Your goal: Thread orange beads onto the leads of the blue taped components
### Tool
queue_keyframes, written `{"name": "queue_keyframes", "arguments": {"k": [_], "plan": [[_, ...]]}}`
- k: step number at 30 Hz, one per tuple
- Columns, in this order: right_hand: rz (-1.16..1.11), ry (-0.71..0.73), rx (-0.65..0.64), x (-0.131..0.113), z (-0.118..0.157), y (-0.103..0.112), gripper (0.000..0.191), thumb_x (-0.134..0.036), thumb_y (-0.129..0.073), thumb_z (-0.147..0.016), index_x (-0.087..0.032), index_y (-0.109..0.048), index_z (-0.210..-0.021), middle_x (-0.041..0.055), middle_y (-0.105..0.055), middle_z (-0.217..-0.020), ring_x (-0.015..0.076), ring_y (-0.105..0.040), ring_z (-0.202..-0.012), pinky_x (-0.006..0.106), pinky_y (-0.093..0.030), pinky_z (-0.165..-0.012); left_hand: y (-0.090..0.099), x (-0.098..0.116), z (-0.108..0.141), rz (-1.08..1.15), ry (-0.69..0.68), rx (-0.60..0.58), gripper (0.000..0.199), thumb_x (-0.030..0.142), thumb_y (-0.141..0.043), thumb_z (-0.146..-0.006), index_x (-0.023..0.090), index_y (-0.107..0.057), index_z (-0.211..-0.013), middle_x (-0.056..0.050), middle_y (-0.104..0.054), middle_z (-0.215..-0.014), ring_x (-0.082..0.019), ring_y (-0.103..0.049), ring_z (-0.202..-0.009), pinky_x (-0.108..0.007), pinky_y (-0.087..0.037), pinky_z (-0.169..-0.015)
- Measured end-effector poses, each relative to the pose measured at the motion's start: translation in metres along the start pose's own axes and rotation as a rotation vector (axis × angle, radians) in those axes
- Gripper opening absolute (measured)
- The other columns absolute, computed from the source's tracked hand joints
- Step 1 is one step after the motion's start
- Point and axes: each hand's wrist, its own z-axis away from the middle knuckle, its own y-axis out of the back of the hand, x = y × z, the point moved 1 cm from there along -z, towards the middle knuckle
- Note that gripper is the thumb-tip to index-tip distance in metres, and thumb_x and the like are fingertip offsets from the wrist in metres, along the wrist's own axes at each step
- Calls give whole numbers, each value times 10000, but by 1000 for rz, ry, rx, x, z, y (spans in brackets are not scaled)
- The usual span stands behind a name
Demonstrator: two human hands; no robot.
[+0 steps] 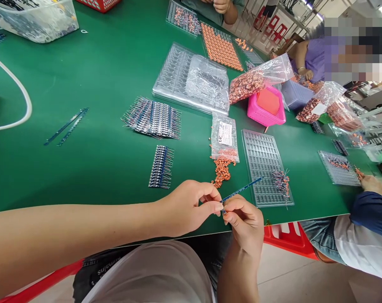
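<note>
Near the table's front edge, my left hand (pixel 191 206) pinches the near end of a thin blue strip (pixel 244 188) between thumb and fingers. From there the strip slants up to the right, its far end over a clear plastic tray (pixel 263 158). Fingertips touching the same end, my right hand (pixel 246 216) is closed in a pinch. A speck of orange shows at its fingertips, too small to name surely. Just beyond my hands, small orange rings (pixel 222 171) spill from a labelled clear bag (pixel 225 136). Wired parts with orange pieces (pixel 281 183) lie on the tray.
Left of the bag lie a stack of taped component strips (pixel 153 118) and a smaller strip (pixel 161 167). Two blue strips (pixel 67 126) rest farther left. Beyond are stacked clear trays (pixel 174 75) and a pink basket (pixel 266 109). A co-worker's hand (pixel 372 184) is at far right.
</note>
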Motion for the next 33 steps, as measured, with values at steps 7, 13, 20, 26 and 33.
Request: {"name": "queue_keyframes", "arguments": {"k": [7, 13, 20, 26, 33], "plan": [[19, 3, -25, 1, 1, 1, 33, -275, -770, -871, -249, -751, -865, 2, -658, -730, 143, -597, -643, 248, -452, -533, -3, 1, 2, 26, -2, 12, 203, 323, -572, -881, 162, -662, -796, 27, -604, -684, -117, -456, -602, -233, -353, -555], [86, 7, 20, 2, 3, -1, 101, -328, -756, -881, -238, -747, -836, 8, -651, -705, 155, -598, -643, 266, -468, -542, -4, -1, 2, 48, -33, 32, 173, 276, -574, -876, 168, -660, -773, 23, -644, -668, -121, -514, -609, -229, -377, -572], [87, 41, 14, 0, 2, -3, 28, -265, -736, -897, -245, -749, -883, 8, -648, -717, 155, -606, -655, 272, -474, -561, -5, -3, 1, 64, -8, 26, 178, 299, -571, -883, 172, -666, -802, -1, -710, -722, -140, -581, -646, -235, -403, -576], [90, 35, 3, -2, 2, -3, 27, -226, -733, -898, -245, -751, -891, 5, -656, -730, 146, -606, -648, 265, -474, -562, -5, -4, 1, 38, -28, 38, 179, 284, -566, -886, 173, -660, -781, 16, -681, -687, -122, -539, -605, -226, -382, -557], [133, 29, 18, -2, 2, -4, 35, -255, -730, -902, -240, -743, -874, 6, -655, -724, 154, -608, -654, 275, -481, -566, -5, -4, 0, 20, -42, 57, 193, 283, -557, -897, 170, -658, -778, 22, -662, -689, -115, -518, -609, -223, -364, -557]]}}
